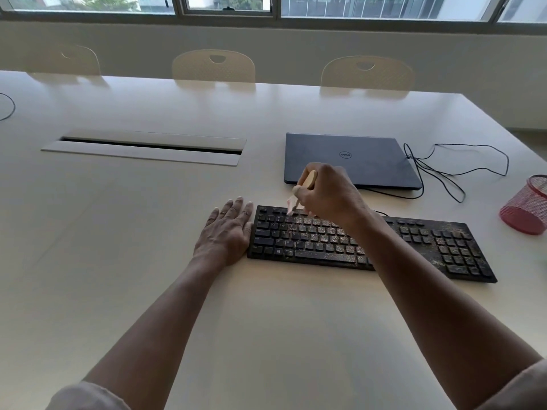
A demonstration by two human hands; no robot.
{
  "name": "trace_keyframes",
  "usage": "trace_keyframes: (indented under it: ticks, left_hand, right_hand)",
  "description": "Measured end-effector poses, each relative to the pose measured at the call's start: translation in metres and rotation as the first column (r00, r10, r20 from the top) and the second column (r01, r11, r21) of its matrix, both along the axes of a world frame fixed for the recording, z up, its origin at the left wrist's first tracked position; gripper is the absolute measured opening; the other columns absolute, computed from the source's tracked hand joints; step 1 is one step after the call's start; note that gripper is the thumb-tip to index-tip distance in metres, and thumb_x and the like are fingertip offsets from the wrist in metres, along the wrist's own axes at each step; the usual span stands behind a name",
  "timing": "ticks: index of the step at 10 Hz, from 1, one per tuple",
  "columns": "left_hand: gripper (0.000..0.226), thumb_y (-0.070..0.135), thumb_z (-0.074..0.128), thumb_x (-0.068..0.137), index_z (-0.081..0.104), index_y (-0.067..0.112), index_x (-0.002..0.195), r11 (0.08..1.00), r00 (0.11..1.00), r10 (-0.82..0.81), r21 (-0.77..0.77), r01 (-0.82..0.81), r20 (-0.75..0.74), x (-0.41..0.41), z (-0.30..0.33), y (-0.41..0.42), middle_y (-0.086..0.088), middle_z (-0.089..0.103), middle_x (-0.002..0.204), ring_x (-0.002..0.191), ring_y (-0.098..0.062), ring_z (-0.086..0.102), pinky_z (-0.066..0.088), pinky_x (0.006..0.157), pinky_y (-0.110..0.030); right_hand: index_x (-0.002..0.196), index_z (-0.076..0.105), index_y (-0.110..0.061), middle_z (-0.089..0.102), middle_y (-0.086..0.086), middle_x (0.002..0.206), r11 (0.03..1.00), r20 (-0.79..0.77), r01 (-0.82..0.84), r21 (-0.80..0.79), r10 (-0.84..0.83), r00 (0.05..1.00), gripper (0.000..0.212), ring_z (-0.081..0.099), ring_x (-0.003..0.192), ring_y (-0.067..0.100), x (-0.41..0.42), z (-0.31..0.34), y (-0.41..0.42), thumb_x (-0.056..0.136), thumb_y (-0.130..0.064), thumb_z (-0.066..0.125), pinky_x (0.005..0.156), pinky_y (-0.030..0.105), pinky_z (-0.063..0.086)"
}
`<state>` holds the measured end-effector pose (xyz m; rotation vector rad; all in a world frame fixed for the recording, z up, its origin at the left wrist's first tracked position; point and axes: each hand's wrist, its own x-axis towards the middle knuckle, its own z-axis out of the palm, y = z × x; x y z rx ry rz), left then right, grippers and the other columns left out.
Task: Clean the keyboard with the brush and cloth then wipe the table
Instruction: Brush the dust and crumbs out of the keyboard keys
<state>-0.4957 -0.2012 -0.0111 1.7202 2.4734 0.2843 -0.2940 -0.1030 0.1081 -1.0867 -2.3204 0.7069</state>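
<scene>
At far left, a thin dark cable (9,109) curved in from the edge of the white tabletop (118,232). Further right, a long slot cover (145,147) lay flush in the surface, its black opening running across. Next came the left hand (226,232), flat on the tabletop with fingers straight and together, holding nothing, its edge pressed right against the left end of the keyboard (370,244). And that keyboard was filthy: black, lying across the near middle, its keys and right-hand number pad speckled with pale crumbs and grit, while the leftmost columns looked darker and cleaner. Over the upper left rows came the right hand (328,193), fingers curled tight round the brush (309,180), its pale wooden handle poking up out of the fist and its light bristles angled down onto the top rows of keys, blurred. The right forearm crossed above the middle of the keyboard. Behind the hand sat a closed dark laptop (352,161), just beyond the keyboard's far edge. Right of that, a black cord (461,173) looped loosely over the tabletop. At far right stood a red mesh cup (525,205), cut off by the edge. Across the back, three pale chairs (213,66) were tucked in under the windows (266,7).
</scene>
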Motion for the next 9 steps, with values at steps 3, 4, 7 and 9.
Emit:
trace_keyframes:
  ticks: [3,4,7,9]
  left_hand:
    - [0.056,0.043,0.021,0.107,0.008,0.034,0.16,1.0,1.0,0.0,0.005,0.0,0.0,0.0,-0.001,0.0,0.009,-0.001,0.168,0.154,-0.009,-0.002,-0.003,0.125,-0.033]
    - [0.056,0.043,0.021,0.106,0.008,0.033,0.16,1.0,1.0,-0.002,0.007,0.002,0.003,0.0,-0.001,0.0,0.008,0.0,0.168,0.154,-0.009,-0.002,-0.002,0.125,-0.034]
    - [0.056,0.044,0.02,0.106,0.007,0.034,0.16,1.0,1.0,-0.003,0.011,0.003,-0.003,0.0,-0.001,0.0,0.009,-0.001,0.168,0.154,-0.01,-0.003,-0.003,0.125,-0.034]
    - [0.056,0.043,0.021,0.107,0.008,0.034,0.16,1.0,1.0,0.001,0.015,-0.001,-0.006,0.001,0.0,-0.001,0.009,0.0,0.168,0.154,-0.01,-0.002,-0.003,0.125,-0.033]
  right_hand:
    - [0.096,0.069,-0.006,0.074,0.009,0.08,0.991,0.144,-0.091,-0.098,0.104,0.984,0.005,0.075,0.064,0.02,-0.003,0.009,0.0,0.094,-0.011,0.069,0.064,0.032,0.064]
    - [0.103,0.072,-0.006,0.073,0.004,0.091,0.996,0.121,-0.069,0.055,0.062,0.991,0.015,0.069,0.072,0.018,-0.009,0.009,0.0,0.093,-0.018,0.073,0.06,0.017,0.053]
    - [0.097,0.07,-0.006,0.071,0.006,0.084,0.997,0.171,-0.069,0.045,0.061,0.983,0.011,0.069,0.071,0.021,-0.01,0.011,-0.002,0.094,-0.016,0.069,0.058,0.021,0.054]
    - [0.089,0.068,-0.006,0.067,0.005,0.072,0.998,0.163,-0.048,0.044,0.04,0.986,0.013,0.068,0.064,0.022,-0.007,0.002,-0.014,0.095,-0.018,0.066,0.053,0.024,0.052]
